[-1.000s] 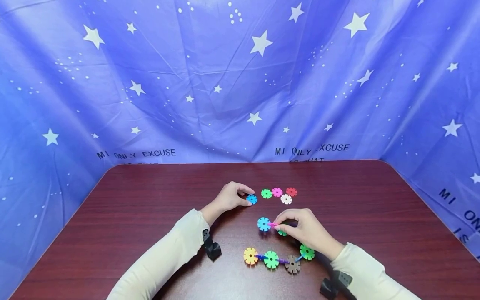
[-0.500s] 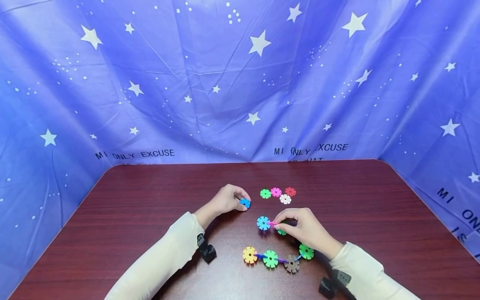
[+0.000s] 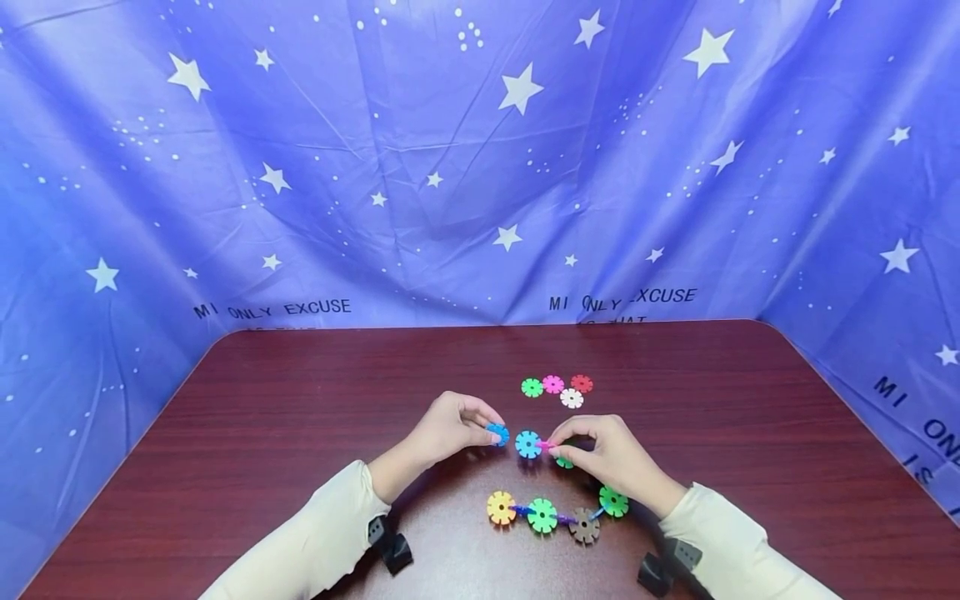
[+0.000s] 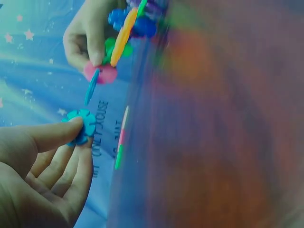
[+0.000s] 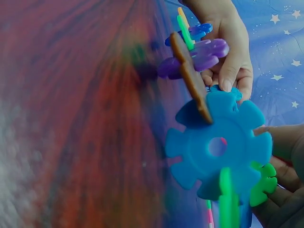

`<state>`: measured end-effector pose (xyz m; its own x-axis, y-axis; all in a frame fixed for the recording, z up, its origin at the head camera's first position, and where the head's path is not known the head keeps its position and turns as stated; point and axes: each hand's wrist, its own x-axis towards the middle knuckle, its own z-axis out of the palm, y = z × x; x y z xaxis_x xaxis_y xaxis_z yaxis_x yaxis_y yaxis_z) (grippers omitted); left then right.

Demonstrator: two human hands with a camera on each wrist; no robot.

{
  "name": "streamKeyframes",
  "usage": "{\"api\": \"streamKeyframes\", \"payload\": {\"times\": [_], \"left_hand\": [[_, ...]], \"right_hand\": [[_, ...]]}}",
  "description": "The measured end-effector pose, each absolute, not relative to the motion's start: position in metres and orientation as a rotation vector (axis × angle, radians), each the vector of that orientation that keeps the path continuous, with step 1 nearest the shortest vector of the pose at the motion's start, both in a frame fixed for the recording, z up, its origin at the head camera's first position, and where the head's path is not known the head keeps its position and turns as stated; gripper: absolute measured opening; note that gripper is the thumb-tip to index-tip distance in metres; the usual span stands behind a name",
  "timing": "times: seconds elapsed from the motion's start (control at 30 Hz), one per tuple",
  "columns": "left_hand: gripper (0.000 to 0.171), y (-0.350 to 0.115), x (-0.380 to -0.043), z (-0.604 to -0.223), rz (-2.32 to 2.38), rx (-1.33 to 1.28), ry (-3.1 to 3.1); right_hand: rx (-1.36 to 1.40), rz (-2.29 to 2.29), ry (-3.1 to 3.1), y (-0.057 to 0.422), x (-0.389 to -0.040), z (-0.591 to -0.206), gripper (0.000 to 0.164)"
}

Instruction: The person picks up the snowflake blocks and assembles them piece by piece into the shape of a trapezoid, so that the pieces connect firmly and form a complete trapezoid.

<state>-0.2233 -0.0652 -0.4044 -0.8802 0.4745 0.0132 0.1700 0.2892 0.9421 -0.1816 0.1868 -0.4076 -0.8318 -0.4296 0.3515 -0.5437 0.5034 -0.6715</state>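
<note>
My left hand (image 3: 442, 432) pinches a loose blue notched disc (image 3: 497, 434) between thumb and fingers. Just right of it is the light blue disc (image 3: 528, 445) at the end of a chain of interlocked discs, with a small gap between the two. My right hand (image 3: 613, 457) pinches the pink disc (image 3: 545, 446) joined to that light blue one. From there the chain curves toward me through green discs (image 3: 613, 501) and a brown disc (image 3: 584, 526) to a yellow disc (image 3: 501, 507). In the right wrist view, a large blue disc (image 5: 244, 130) partly hides my right hand (image 5: 285, 190).
Behind the hands lie loose discs on the dark red table (image 3: 315, 392): green (image 3: 532, 387), pink (image 3: 553, 384), white (image 3: 572, 398) and red (image 3: 581, 383). A blue curtain (image 3: 420, 233) with stars stands around the table's back and sides.
The left hand has drawn the blue disc away from the row of loose discs, toward me, and brought it beside the chain's light blue end. The right hand stays in place.
</note>
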Motion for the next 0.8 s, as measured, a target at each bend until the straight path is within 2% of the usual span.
{"api": "streamKeyframes", "payload": {"times": [0.53,0.8], "left_hand": [[0.008,-0.058,-0.206,-0.397,1.543,0.737,2.542],[0.008,-0.054,-0.203,-0.397,1.563,0.73,2.567]], "right_hand": [[0.864,1.218,-2.559,0.185,-0.184,-0.409,0.005],[0.852,1.258,-2.571,0.183,-0.183,-0.41,0.005]]}}
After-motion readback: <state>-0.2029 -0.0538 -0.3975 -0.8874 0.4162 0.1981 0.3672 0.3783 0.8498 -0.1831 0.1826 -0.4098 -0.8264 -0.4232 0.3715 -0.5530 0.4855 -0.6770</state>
